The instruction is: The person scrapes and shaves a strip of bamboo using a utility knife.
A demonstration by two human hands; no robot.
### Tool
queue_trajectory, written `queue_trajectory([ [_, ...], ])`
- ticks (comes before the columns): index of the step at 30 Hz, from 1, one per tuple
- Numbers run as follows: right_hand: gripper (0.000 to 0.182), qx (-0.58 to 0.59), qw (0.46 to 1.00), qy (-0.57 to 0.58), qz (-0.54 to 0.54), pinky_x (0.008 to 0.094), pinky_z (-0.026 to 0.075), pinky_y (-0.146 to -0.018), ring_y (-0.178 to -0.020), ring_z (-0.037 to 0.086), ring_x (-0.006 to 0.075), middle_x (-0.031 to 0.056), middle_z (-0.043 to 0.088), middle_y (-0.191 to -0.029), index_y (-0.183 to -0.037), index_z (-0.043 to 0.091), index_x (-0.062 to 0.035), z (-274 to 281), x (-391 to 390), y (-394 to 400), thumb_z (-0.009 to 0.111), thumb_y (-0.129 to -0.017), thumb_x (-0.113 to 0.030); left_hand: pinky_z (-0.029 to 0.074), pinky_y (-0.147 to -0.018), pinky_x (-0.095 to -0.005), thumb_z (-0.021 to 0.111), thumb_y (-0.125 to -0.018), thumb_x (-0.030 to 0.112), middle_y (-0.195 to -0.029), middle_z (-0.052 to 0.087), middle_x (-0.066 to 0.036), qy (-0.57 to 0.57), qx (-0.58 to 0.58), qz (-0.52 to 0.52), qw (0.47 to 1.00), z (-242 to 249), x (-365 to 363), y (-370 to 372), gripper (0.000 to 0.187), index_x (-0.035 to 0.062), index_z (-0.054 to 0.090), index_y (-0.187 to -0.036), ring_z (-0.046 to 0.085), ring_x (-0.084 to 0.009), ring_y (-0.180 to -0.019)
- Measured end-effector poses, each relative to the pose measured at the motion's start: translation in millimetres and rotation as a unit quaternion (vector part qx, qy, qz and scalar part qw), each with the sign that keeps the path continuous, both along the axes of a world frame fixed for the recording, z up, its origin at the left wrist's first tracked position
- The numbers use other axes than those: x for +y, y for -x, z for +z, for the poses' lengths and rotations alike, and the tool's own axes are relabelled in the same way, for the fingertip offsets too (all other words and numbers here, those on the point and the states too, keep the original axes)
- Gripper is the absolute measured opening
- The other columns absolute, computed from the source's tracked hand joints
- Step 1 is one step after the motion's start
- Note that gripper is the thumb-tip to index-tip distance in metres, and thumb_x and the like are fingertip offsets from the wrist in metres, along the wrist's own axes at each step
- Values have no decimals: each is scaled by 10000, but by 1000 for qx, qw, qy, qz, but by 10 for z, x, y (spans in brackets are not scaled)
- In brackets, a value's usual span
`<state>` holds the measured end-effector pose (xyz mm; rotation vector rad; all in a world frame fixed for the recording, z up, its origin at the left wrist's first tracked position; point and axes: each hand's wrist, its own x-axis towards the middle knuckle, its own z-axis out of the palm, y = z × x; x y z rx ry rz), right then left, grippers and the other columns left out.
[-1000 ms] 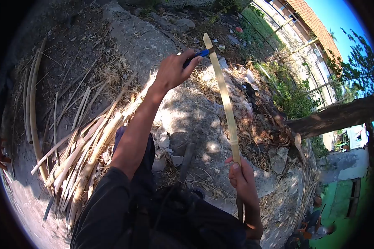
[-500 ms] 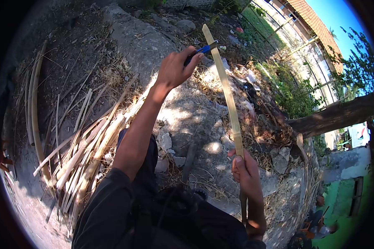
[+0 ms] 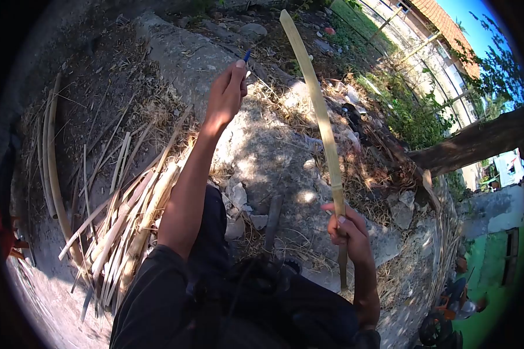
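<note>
A long pale bamboo strip (image 3: 319,107) stands slightly bent in front of me, its pointed end at the top. Near its lower end, my right hand (image 3: 350,232) is wrapped round it, thumb on the strip's face. My left hand (image 3: 227,96) is closed on a small tool with a blue handle (image 3: 247,56), left of the strip and apart from it. Most of the tool is hidden by the fingers.
Split bamboo pieces (image 3: 122,224) lie heaped at the left, beside longer curved poles (image 3: 52,151). A big rock (image 3: 180,49) rises ahead. At the right are a thick trunk (image 3: 477,142) and, lower down, a person (image 3: 467,307).
My left hand has drawn back leftward with the blue tool, off the strip it was against. The strip, still in my right hand, has its top end slightly higher and further left.
</note>
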<state>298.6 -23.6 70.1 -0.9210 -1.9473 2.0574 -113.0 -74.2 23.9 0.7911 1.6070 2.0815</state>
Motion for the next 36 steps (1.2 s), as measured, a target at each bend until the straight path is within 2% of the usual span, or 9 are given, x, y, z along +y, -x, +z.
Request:
queue_trajectory([
  [5, 453, 81, 996, 34, -11, 236, 360, -540, -587, 398, 45, 23, 520, -792, -1491, 541, 42, 137, 148, 400, 466, -1060, -77, 337, -571, -323, 500, -1163, 425, -688, 470, 9, -42, 179, -20, 983, 222, -103, -435, 452, 52, 577, -919, 410, -90, -621],
  [10, 497, 108, 993, 45, 34, 226, 382, -561, -607, 408, 47, 44, 538, -874, -1529, 485, 30, 329, 269, 642, 452, -1037, -27, 366, -586, -299, 546, -1133, 506, -661, 580, 3, -19, 184, -134, 974, 316, -113, -848, 487, 68, 595, -925, 510, -89, -623],
  [18, 503, 63, 993, 73, 63, 235, 396, -582, -642, 430, 60, 42, 544, -905, -1575, 465, -7, 221, 67, 789, 529, -1078, -57, 437, -446, -245, 872, -946, 146, -824, 707, -39, -54, -43, -185, 980, 316, -33, -939, 430, 132, 443, -942, 563, -66, -515],
  [19, 515, 69, 993, 77, 65, 242, 417, -607, -665, 454, 67, 47, 553, -920, -1571, 467, 4, 222, 50, 790, 561, -1070, -72, 368, -364, -239, 875, -939, 143, -816, 704, -40, -90, -51, -169, 980, 290, 13, -949, 447, 145, 428, -942, 506, -55, -445],
  [23, 511, 49, 993, 4, 103, 272, 471, -683, -738, 527, 87, 58, 589, -963, -1542, 488, 13, 11, -4, 603, 620, -1066, -118, 385, -425, -233, 891, -933, 204, -702, 606, 31, -85, -67, -97, 989, 245, -34, -662, 447, 167, 445, -945, 492, -42, -485],
  [27, 345, -12, 989, 22, 147, 248, 458, -686, -743, 523, 70, 6, 563, -919, -1440, 543, -14, -345, 23, 251, 564, -1117, -135, 266, -406, -232, 891, -937, 212, -678, 477, 93, -116, -81, -35, 989, 126, -65, -390, 438, 188, 454, -920, 375, -12, -464],
  [30, 280, -36, 986, 118, 115, 232, 398, -625, -676, 449, 52, -19, 501, -860, -1386, 574, -17, -377, 36, 154, 504, -1148, -147, 292, -455, -236, 858, -975, 271, -684, 489, 84, -100, -57, -15, 993, 72, -41, -292, 400, 159, 481, -902, 376, -19, -508],
  [32, 268, -44, 994, 62, 81, 228, 357, -592, -653, 407, 43, -30, 472, -840, -1366, 585, -20, -296, 2, 210, 475, -1161, -153, 383, -511, -348, 720, -1075, 388, -656, 542, 34, 4, 184, 124, 975, -42, 61, -246, 375, 88, 550, -929, 469, -80, -532],
  [36, 271, -27, 999, -19, -6, 215, 275, -528, -610, 336, 22, -50, 431, -807, -1332, 609, -34, -52, 37, 500, 432, -1184, -177, 408, -576, -397, 550, -1149, 437, -626, 539, -43, 22, 146, 61, 987, 99, 24, -423, 443, 44, 589, -949, 477, -156, -550],
])
